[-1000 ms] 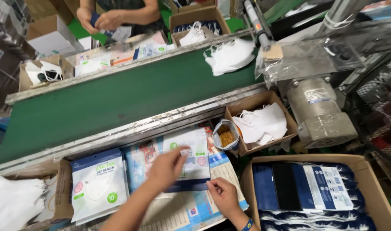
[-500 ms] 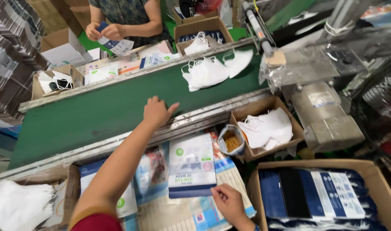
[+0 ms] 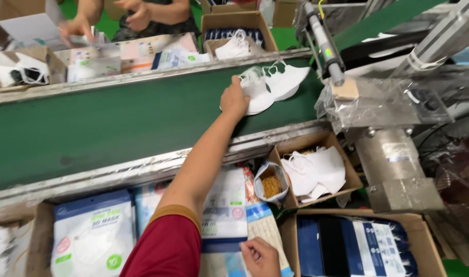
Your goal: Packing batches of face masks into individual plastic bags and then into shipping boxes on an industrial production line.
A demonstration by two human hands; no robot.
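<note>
Since half a second ago, the left hand [image 3: 234, 98] has been moved farther across the green belt [image 3: 116, 123], and now the white masks [image 3: 268, 84] on the belt are reached. Before, this hand was only over the near rail. Its fingers are laid on the nearest mask, but a full grip cannot be told from here. The masks have been carried along the belt toward the right. The right hand [image 3: 260, 256] has been kept low, at the bottom edge of the view, and its fingers are pinched on the corner of a flat paper packet [image 3: 268, 236].

A small brown box [image 3: 316, 169] is seen just below the belt, and more loose white masks are piled in it. Beside it a little open bag [image 3: 270, 182] is stood, with yellow-brown bits inside. A big brown box [image 3: 357, 246] is seen at the lower right, and dark blue packs are stacked in it on their sides. White mask packs [image 3: 93, 236] with blue tops are laid flat on the desk at the lower left.

Across the belt, another brown box [image 3: 237, 31] with masks in it is seen, and packets are being handled by another person's hands [image 3: 78, 25].
</note>
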